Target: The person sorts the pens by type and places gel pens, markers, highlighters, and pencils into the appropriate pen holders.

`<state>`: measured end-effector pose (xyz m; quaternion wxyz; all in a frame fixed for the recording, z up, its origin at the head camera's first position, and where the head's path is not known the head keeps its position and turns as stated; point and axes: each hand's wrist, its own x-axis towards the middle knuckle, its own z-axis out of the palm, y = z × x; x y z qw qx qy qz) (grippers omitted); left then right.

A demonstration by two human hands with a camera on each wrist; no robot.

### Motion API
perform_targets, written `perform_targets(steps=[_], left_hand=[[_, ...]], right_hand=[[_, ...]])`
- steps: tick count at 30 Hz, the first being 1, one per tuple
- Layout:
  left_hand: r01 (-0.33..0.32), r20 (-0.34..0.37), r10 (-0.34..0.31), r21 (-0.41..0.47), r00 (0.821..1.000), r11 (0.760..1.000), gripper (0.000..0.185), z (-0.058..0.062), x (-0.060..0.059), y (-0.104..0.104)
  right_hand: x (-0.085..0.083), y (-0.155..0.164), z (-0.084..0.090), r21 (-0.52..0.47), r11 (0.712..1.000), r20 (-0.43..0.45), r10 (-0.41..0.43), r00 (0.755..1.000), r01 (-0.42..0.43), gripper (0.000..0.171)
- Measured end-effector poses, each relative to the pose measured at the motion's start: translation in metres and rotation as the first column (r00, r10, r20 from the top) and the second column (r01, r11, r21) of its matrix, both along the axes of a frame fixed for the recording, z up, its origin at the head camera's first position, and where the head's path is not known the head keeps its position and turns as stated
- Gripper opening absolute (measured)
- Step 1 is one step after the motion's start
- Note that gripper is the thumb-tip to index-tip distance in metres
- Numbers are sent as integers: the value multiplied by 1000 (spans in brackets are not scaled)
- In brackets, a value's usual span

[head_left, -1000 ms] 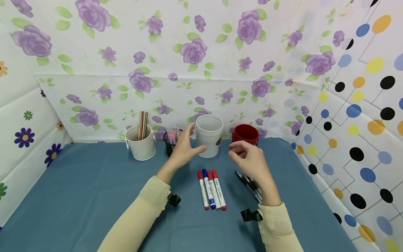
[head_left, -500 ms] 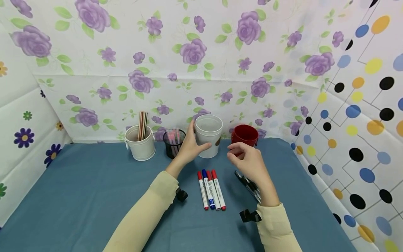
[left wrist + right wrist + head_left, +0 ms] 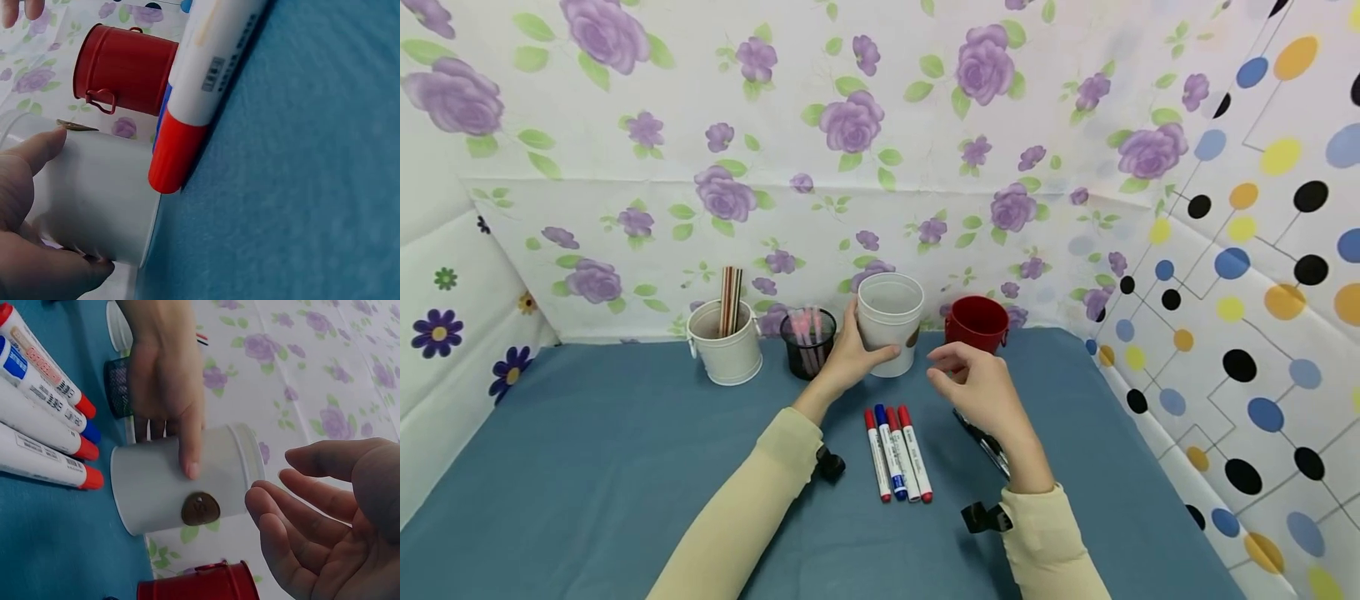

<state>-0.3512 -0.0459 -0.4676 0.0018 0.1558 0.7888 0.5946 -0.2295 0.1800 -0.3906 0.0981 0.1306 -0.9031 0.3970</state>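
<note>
A white cup (image 3: 889, 321) with a small brown tag (image 3: 200, 509) stands upright at the back middle of the blue cloth. My left hand (image 3: 847, 357) grips its left side; the thumb lies across the front and the fingers reach round behind, partly hidden. My right hand (image 3: 976, 385) hovers right of the cup, apart from it, with loosely bent fingers holding nothing. Below that hand lie black pens (image 3: 988, 446), partly covered by the forearm. Several red- and blue-capped markers (image 3: 898, 454) lie side by side in front of the cup.
Behind my right hand stands a red bucket (image 3: 977, 321). Left of the cup are a black mesh holder (image 3: 796, 357) with pink-topped sticks and a white bucket (image 3: 733, 365) holding striped sticks (image 3: 731, 302). A flowered cloth wall (image 3: 820, 225) rises directly behind.
My left hand has moved right and closed round the white cup. The right hand has drifted slightly left. The head view has shifted a little; the markers and containers stay in place.
</note>
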Motion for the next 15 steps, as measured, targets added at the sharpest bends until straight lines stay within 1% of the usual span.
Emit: perform_targets(steps=[7,9,15], left_hand=[[37,-39,-35,38,999,999,115,-2,-2,-6],[44,-46,-42,38,998,998,114,-3,-3,-6],[45,-28,-44,32,999,999,112,-6,-1,-6]], right_hand=[[4,-20,1,48,998,48,43,998,-46,23],[6,-26,0,79,995,61,53,997,-57,22],[12,-49,-12,185,975,118,101,988,-122,18]])
